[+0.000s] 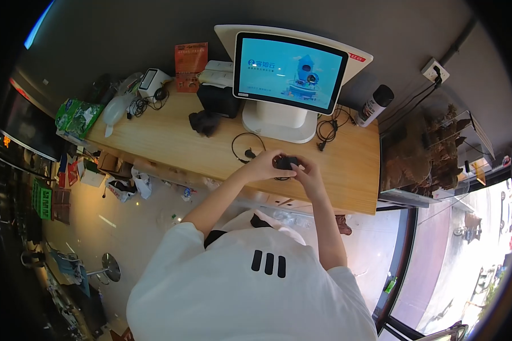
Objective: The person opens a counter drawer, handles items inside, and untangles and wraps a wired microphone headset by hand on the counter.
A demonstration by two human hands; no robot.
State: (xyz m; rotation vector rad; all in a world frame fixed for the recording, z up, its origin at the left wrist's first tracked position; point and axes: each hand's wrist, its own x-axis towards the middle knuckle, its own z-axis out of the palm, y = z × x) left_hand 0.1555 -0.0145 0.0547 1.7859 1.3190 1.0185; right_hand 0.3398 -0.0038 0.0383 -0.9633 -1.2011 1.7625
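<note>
Both hands meet over the front edge of the wooden counter, around a small black object (286, 163) with a rounded-box shape; its exact kind is too small to tell. My left hand (263, 165) grips it from the left side. On the right side, my right hand (308, 172) has its fingers closed on the same object. Just behind my left hand, a thin black cable (233, 149) curves in a loop on the counter, with a small dark end piece near the fingers. Whether this cable joins the held object is hidden.
On the counter (347, 165) stand a screen terminal (290, 71), a spray can (374, 106), a black box (219, 100), a crumpled black item (204, 122), a white device (153, 82) and a green bag (78, 118). Another cable (328, 129) lies by the terminal's base. A glass tank (421, 162) is right.
</note>
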